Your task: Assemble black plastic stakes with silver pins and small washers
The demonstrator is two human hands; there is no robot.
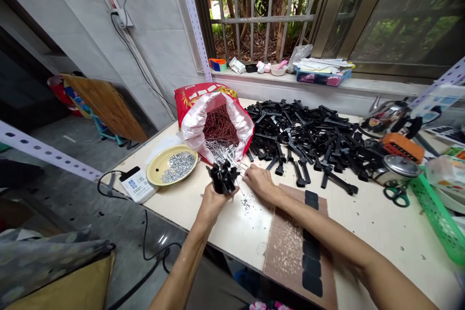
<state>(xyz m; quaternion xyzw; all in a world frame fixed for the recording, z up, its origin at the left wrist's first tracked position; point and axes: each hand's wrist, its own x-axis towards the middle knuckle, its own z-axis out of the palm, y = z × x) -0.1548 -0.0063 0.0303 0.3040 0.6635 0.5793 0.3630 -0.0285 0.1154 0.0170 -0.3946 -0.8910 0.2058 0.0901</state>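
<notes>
My left hand (213, 203) is wrapped round a bundle of black plastic parts (223, 178), held upright above the table near the mouth of a red and white sack (247, 131). Long, thin reddish-brown screws (221, 126) fill the sack, and silvery ones (221, 149) spill out at its mouth. Just right of the bundle, my right hand (260, 182) rests low over the table with its fingers drawn together by the thin metal pieces. What lies between those fingertips is too small to make out. Small shiny metal pieces (248, 203) are scattered below that hand.
A yellow dish (154, 174) of small metal pieces stands left, beside a white box-shaped device (138, 185) with a cable. A large heap of black plastic parts (301, 131) covers the back. Brown board (279, 266), green-handled scissors (396, 197) and a green basket (436, 218) lie right.
</notes>
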